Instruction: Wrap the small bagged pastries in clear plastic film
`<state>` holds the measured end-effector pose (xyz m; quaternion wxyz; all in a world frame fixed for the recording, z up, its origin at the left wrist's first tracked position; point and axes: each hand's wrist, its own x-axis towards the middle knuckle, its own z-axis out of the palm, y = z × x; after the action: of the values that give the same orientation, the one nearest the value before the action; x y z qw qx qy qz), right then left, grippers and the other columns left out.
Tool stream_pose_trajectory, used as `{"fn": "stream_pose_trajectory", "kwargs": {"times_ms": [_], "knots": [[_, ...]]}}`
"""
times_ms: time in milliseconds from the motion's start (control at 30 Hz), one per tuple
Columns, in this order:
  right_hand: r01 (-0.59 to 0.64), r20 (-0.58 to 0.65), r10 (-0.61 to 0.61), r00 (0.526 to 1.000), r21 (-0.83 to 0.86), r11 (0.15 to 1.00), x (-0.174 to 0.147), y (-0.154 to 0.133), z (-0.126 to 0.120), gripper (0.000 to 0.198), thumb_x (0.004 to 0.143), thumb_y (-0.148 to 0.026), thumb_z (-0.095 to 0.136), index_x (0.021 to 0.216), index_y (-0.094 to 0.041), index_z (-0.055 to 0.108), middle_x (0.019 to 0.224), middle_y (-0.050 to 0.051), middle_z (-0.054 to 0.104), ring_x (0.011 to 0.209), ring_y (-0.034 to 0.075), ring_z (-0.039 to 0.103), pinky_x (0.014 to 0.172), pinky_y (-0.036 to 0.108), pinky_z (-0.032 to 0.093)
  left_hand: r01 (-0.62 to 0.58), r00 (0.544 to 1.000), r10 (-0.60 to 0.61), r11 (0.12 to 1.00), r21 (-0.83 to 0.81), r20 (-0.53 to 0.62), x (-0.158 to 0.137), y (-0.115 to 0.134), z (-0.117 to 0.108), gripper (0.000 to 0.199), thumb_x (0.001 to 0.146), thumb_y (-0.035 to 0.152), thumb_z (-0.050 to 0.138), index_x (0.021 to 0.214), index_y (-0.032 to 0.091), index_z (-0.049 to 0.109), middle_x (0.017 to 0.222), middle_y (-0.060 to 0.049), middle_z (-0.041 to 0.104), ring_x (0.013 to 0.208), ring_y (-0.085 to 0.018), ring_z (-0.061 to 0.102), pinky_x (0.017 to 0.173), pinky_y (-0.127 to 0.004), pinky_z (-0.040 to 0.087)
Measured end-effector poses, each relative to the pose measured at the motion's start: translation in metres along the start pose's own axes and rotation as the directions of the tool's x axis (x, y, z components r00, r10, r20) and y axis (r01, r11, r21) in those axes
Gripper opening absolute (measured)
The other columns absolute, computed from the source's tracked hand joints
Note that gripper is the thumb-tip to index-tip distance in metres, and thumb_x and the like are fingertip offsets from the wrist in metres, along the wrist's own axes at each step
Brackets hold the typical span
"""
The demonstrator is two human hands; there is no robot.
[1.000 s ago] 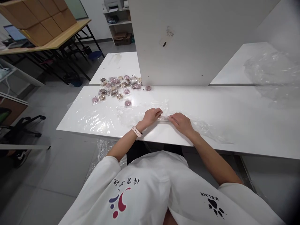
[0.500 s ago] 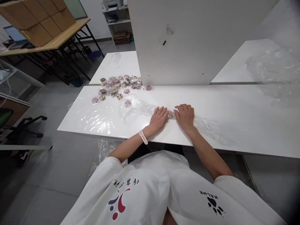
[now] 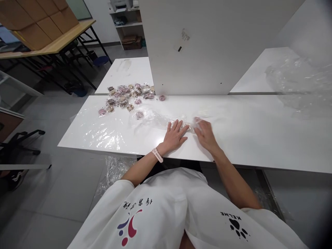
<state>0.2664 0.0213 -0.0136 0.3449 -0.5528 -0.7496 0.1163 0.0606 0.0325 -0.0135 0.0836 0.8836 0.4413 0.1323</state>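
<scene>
A strip of clear plastic wrap [image 3: 155, 119] lies across the white table [image 3: 259, 138], with a small bundle [image 3: 188, 128] wrapped in its right part. What the bundle holds cannot be made out through the film. My left hand [image 3: 175, 135] rests flat on the bundle's left side, fingers spread, a pink watch band [image 3: 157, 155] on its wrist. At the bundle's right end is my right hand [image 3: 206, 135], its fingertips smeared by motion and close against the film. Whether they grip it is unclear. One pink packet [image 3: 139, 114] sits at the wrap's left end.
Small wrapped packets [image 3: 123, 90] in pink and brown are heaped at the back left. An upright white panel [image 3: 197, 52] stands behind my hands. Loose clear film [image 3: 301, 79] lies at the back right, and more film [image 3: 116, 169] hangs below the front edge.
The wrap's tail that stretched right past my right hand is gone from there, drawn in to the bundle. My left fingers have spread, and the right hand has turned and blurred.
</scene>
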Motion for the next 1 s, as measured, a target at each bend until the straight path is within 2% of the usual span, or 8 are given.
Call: {"fn": "stream_pose_trajectory", "kwargs": {"times_ms": [167,233,400,500,600,767,867,1000], "knots": [[0.16,0.16,-0.2,0.967,0.232,0.96,0.03,-0.027,0.034,0.041,0.104,-0.034,0.034,0.125,-0.028,0.069,0.129,0.008,0.07,0.12,0.025,0.061,0.104,0.05,0.047,0.029,0.999,-0.037,0.954,-0.297,-0.024,-0.011,0.0,-0.008,0.028,0.099,0.032,0.055,0.121,0.02,0.069,0.14,-0.013,0.064,0.137,-0.033,0.053,0.123,-0.063,0.025],[0.152,0.131,-0.182,0.975,0.214,0.965,0.029,-0.027,0.04,0.039,0.104,-0.034,0.037,0.121,-0.028,0.071,0.129,0.008,0.069,0.118,0.025,0.061,0.101,0.049,0.049,0.143,0.964,-0.237,0.84,-0.523,-0.117,-0.028,-0.001,-0.01,0.019,0.098,0.029,0.056,0.108,0.022,0.071,0.126,-0.01,0.07,0.127,-0.027,0.061,0.119,-0.056,0.037],[0.071,0.049,-0.079,0.996,0.146,0.987,0.03,-0.025,0.046,0.029,0.099,-0.031,0.047,0.1,-0.025,0.075,0.115,0.009,0.07,0.106,0.025,0.063,0.091,0.043,0.053,0.279,0.533,-0.842,0.084,-0.956,0.082,-0.055,-0.026,-0.023,0.024,0.095,0.028,0.058,0.119,0.022,0.058,0.119,-0.011,0.069,0.113,-0.02,0.068,0.102,-0.042,0.055],[-0.004,0.049,-0.003,0.999,0.144,0.99,0.034,-0.031,0.049,0.024,0.095,-0.029,0.05,0.092,-0.025,0.074,0.107,0.008,0.07,0.101,0.025,0.063,0.088,0.042,0.052,0.247,0.596,-0.765,-0.113,-0.962,0.243,-0.037,-0.049,-0.039,0.022,0.098,0.031,0.054,0.114,0.018,0.061,0.108,-0.013,0.072,0.107,-0.02,0.07,0.099,-0.042,0.057],[-0.058,0.046,0.055,0.997,0.06,0.997,0.036,-0.035,0.051,0.022,0.092,-0.028,0.052,0.085,-0.024,0.072,0.103,0.008,0.07,0.098,0.026,0.06,0.089,0.045,0.048,0.264,0.711,-0.682,0.031,-0.964,0.172,-0.009,-0.053,-0.046,0.027,0.098,0.033,0.054,0.116,0.015,0.064,0.105,-0.013,0.074,0.106,-0.022,0.07,0.099,-0.042,0.056],[-0.152,0.088,0.155,0.984,-0.039,0.988,0.041,-0.027,0.052,0.012,0.082,-0.029,0.06,0.078,-0.021,0.068,0.088,0.009,0.069,0.096,0.03,0.059,0.089,0.049,0.046,0.086,0.973,-0.205,0.746,-0.66,-0.105,0.011,-0.025,-0.024,0.04,0.101,0.029,0.046,0.139,0.021,0.057,0.146,-0.011,0.06,0.142,-0.026,0.05,0.119,-0.051,0.039],[-0.127,0.131,0.126,0.983,-0.001,0.992,0.032,-0.022,0.043,0.013,0.083,-0.027,0.059,0.084,-0.02,0.07,0.092,0.009,0.072,0.096,0.029,0.062,0.088,0.045,0.05,-0.08,0.997,0.076,0.954,-0.289,-0.024,0.009,-0.022,-0.011,0.049,0.1,0.02,0.04,0.148,0.019,0.048,0.16,-0.012,0.044,0.155,-0.024,0.03,0.128,-0.053,0.021],[0.002,0.003,-0.002,1.0,-0.011,1.0,-0.008,-0.027,0.02,0.027,0.092,-0.028,0.055,0.112,-0.02,0.071,0.124,0.014,0.068,0.117,0.031,0.06,0.098,0.046,0.051,-0.162,0.984,0.167,0.984,-0.074,0.064,0.004,-0.031,-0.007,0.053,0.097,0.018,0.044,0.151,0.015,0.043,0.16,-0.014,0.044,0.156,-0.025,0.027,0.128,-0.052,0.019]]}}
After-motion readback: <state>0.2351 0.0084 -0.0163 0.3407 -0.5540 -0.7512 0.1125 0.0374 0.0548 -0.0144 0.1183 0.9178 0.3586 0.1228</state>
